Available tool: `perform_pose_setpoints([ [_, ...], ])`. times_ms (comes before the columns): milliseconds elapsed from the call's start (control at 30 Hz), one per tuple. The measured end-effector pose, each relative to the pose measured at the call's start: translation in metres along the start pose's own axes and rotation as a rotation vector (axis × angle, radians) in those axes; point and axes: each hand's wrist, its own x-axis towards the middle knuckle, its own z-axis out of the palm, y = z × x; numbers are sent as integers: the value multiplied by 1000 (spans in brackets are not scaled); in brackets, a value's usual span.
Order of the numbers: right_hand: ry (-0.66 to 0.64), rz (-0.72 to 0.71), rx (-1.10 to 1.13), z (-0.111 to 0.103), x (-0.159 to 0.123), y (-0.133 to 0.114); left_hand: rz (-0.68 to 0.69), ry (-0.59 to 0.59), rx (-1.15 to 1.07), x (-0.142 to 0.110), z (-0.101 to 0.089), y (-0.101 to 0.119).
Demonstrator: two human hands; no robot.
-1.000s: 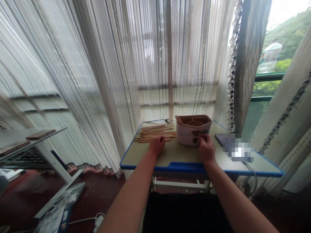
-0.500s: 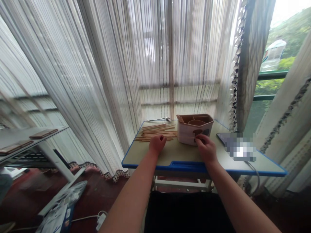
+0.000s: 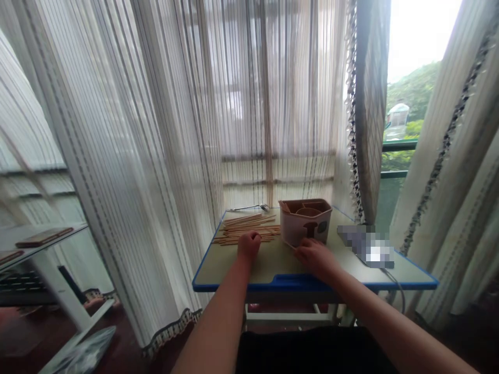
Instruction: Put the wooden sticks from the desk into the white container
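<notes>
Wooden chopsticks [image 3: 244,222] lie in a loose, roughly parallel spread on the left of the desk. My left hand [image 3: 249,245] rests closed at their near edge; what its curled fingers hold, if anything, is hidden. Right of the spread stands a utensil holder [image 3: 290,228], white outside with a brown divided inside and dark round prints on its front. Just before it, low over the desktop, my right hand [image 3: 315,254] is closed, palm down. A thin chopstick [image 3: 289,244] sticks out leftward from its fingertips, close to the holder's base.
A metal spoon [image 3: 264,207] lies at the back of the blue-edged desk [image 3: 226,270]. A blurred-out device [image 3: 368,246] with a cable is on the right. Curtains [image 3: 171,156] hang behind. A second table [image 3: 74,236] stands far left.
My right hand has moved left and down, turning palm down, with the chopstick now low by the holder's base. My left hand stays by the chopsticks. The view has shifted slightly.
</notes>
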Motion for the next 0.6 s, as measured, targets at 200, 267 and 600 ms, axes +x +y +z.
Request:
perform_pose_setpoints([
  [200,57,149,429,-59,36,-5,0,18,64,-1,-2,-2],
  [267,105,147,439,-78,60,-9,3,5,71,-1,-3,-2],
  [600,-51,273,162,-74,141,2,-17,7,84,0,-1,0],
])
